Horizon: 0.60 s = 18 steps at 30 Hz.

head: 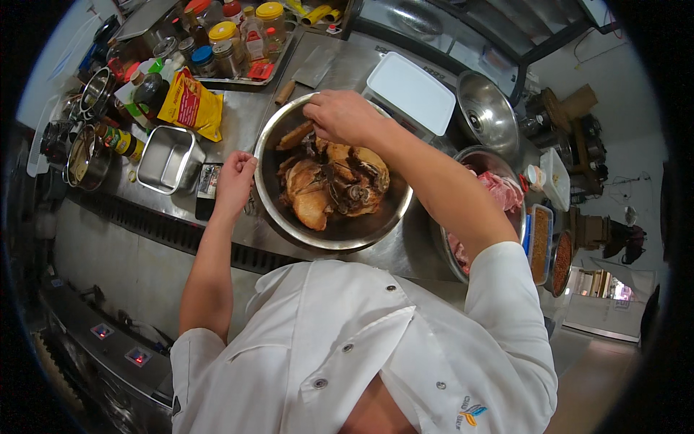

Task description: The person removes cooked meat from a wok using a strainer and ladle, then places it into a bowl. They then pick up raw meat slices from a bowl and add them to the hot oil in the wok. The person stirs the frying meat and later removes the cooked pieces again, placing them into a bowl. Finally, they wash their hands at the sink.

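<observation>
A large stainless steel bowl [271, 217] stands in front of me on the steel counter. Browned, cooked-looking pieces of meat [312, 190] are heaped inside it, some with dark bone ends. My left hand [237, 173] pinches the bowl's left rim between thumb and curled fingers. Over the far side of the bowl is my right hand [341, 116], fingers bent downward just above a narrow brown piece [295, 135]. Whether those fingers grip the piece or the rim is hidden by the hand itself.
A cleaver [314, 68] lies beyond the bowl, beside a white-topped scale [412, 89]. Raw meat fills a steel bowl [461, 260] under my right forearm. Leftward are a rectangular steel pan [168, 163], a black box-like object [207, 190] and a yellow packet [192, 106]. Jars crowd a tray [260, 81].
</observation>
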Tool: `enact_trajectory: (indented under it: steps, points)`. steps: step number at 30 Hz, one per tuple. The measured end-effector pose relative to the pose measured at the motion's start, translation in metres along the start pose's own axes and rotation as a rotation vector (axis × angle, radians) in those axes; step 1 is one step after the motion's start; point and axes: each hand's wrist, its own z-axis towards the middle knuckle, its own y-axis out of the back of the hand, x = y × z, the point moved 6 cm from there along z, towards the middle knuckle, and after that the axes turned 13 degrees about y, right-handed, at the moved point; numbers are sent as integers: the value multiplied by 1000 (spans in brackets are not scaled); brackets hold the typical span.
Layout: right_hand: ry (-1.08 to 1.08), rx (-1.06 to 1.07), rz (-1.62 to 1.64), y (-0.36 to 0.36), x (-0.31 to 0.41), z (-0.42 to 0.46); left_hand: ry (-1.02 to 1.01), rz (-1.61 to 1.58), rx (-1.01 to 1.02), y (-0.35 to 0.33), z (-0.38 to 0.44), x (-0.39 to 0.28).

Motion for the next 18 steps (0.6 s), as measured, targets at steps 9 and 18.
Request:
enact_trajectory:
  steps: [9, 18]
  points:
    - [-495, 11, 167, 74, -16, -32, -26, -45, 8, -1, 2, 0]
    - [-746, -52, 252, 71, -30, -48, -46, -80, 37, 0, 9, 6]
